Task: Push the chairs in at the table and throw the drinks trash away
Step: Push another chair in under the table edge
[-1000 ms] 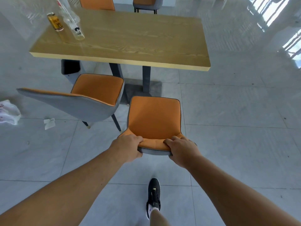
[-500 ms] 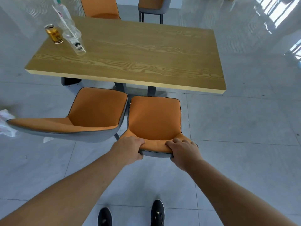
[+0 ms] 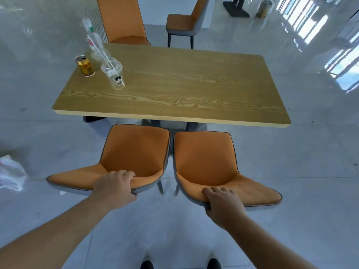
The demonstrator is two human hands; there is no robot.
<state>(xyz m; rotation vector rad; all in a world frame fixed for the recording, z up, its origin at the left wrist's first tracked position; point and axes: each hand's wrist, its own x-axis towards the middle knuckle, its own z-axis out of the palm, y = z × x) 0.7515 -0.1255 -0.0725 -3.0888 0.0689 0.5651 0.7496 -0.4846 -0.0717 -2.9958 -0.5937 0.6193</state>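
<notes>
Wooden table (image 3: 174,90): left hand (image 3: 114,186) closed on left orange chair (image 3: 134,152) backrest; right hand (image 3: 223,200) closed on right orange chair (image 3: 204,158) backrest.

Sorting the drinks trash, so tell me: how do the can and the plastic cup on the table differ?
The can is gold and opaque; the plastic cup is clear with a small dark printed figure. The can's top shows an opened mouth; the cup carries a clear lid with a straw through it. The can sits nearer the table's left edge, with the cup to its right. Both stand upright.
</notes>
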